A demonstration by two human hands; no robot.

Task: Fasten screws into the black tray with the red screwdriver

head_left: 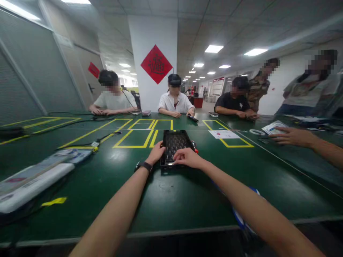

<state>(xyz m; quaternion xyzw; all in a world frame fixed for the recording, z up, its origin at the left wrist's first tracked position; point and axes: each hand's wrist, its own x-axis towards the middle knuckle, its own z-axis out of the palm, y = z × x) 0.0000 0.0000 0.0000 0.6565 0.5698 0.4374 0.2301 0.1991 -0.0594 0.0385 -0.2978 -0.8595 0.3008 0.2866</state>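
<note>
Head view: the green table (171,203) carries a black case (175,144) inward from its near edge, probably light, stiff, best held by its side walls. The left hand (156,152) grasps the left wall; the right hand (188,158) bends over the near end, its hold impossible to tell.

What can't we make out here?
Head view, all items:
- Black tray: whether its inside is parts or pattern, too small and blurred.
- Right hand: anything pinched, hidden by its own fingers.
- Left hand: full grip, partly behind the tray edge.
- Blue-and-white object: its shape, partly behind the right forearm.
</note>
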